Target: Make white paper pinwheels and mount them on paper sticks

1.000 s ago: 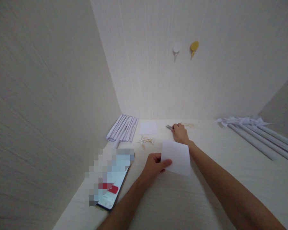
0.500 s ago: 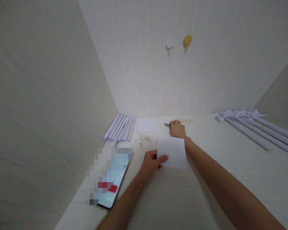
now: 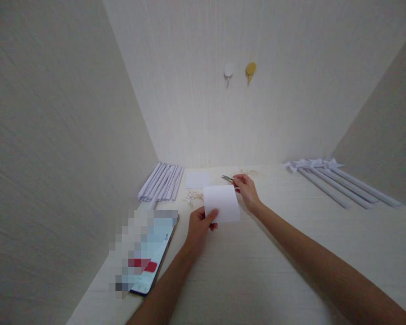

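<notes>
Between the thumb and fingers of my left hand (image 3: 200,225) is a square sheet of white paper (image 3: 223,203), gripped at its lower left edge. My right hand (image 3: 246,189) is closed on a small pair of scissors (image 3: 228,179), whose pointed blades face left beyond the paper's top edge. The handles are mostly hidden in my fingers. Behind the held sheet, another white paper (image 3: 197,179) lies flat near the back wall. A small heap of thin, pale, string-like pieces (image 3: 193,197) sits just left of the held paper, partly covered by it.
Rolled white paper tubes (image 3: 161,181) lie side by side at the back left. A phone (image 3: 155,243), partly blurred out, rests left of my left arm. Longer tubes (image 3: 338,185) with crumpled ends lie at the right. A white hook (image 3: 228,71) and a yellow hook (image 3: 251,70) are on the wall.
My right hand has lifted from the table with the scissors in it and drawn closer to the paper. The camera view has shifted slightly; my left hand still holds the sheet.
</notes>
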`<state>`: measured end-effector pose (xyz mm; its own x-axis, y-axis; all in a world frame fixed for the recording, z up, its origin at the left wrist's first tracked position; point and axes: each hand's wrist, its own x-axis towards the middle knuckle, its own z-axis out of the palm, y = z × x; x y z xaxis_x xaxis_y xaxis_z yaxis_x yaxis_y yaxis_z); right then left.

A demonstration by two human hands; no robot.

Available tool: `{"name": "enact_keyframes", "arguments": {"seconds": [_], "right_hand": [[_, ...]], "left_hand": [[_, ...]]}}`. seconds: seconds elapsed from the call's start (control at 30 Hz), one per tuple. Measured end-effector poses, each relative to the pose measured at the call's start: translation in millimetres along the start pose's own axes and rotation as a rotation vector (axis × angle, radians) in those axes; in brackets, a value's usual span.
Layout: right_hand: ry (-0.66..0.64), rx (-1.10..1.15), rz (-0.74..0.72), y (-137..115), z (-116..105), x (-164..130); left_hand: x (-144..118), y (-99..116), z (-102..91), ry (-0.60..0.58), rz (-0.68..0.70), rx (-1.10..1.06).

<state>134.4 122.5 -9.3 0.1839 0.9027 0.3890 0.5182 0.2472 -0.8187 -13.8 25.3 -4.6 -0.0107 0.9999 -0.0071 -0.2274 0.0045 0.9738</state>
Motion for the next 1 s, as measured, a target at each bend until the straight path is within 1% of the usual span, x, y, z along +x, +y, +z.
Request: {"name": "enact_keyframes", "arguments": {"seconds": [0.07,0.1,0.13,0.17,0.23,0.3,0.4,0.5,0.63,0.77,0.9,1.0], "right_hand": [[-0.067,0.005,-0.029,1.2,-7.8,-15.9],[-0.139,-0.059,-0.070,1.9,-12.0,-21.1],[-0.173,-0.203,-0.108,2.3,-16.1,-23.6],[-0.191,-0.401,-0.120,2.4,-19.8,-23.2],[-0.169,-0.524,-0.114,0.9,-25.2,-14.7],[-0.162,-0.613,-0.118,-1.8,-26.6,-0.8],[-0.189,-0.723,-0.133,-5.2,-21.5,16.8],[-0.246,-0.770,-0.155,-5.6,-12.1,23.0],[-0.293,-0.733,-0.167,-4.4,-2.6,21.8],[-0.274,-0.608,-0.123,-5.0,-2.1,22.2],[-0.193,-0.413,-0.013,-8.7,-12.6,23.1],[-0.196,-0.204,0.051,-15.4,-25.3,12.0]], "left_hand": [[0.0,-0.3,-1.3,0.020,0.004,0.004],[-0.1,-0.7,-2.2,0.024,0.010,0.017],[-0.2,-1.2,-3.2,0.036,0.018,0.026],[-0.5,-1.5,-4.2,0.048,0.025,0.030],[-1.0,-1.2,-6.2,0.077,0.034,0.015],[-1.3,0.8,-7.7,0.105,0.024,-0.055],[-0.3,6.0,-9.1,0.146,-0.026,-0.217],[1.3,10.1,-8.8,0.178,-0.078,-0.319],[2.2,10.6,-5.1,0.169,-0.104,-0.299],[2.1,8.6,-2.2,0.151,-0.101,-0.241],[1.2,8.6,-3.4,0.165,-0.101,-0.232],[-0.4,10.9,-4.2,0.198,-0.102,-0.307]]}}
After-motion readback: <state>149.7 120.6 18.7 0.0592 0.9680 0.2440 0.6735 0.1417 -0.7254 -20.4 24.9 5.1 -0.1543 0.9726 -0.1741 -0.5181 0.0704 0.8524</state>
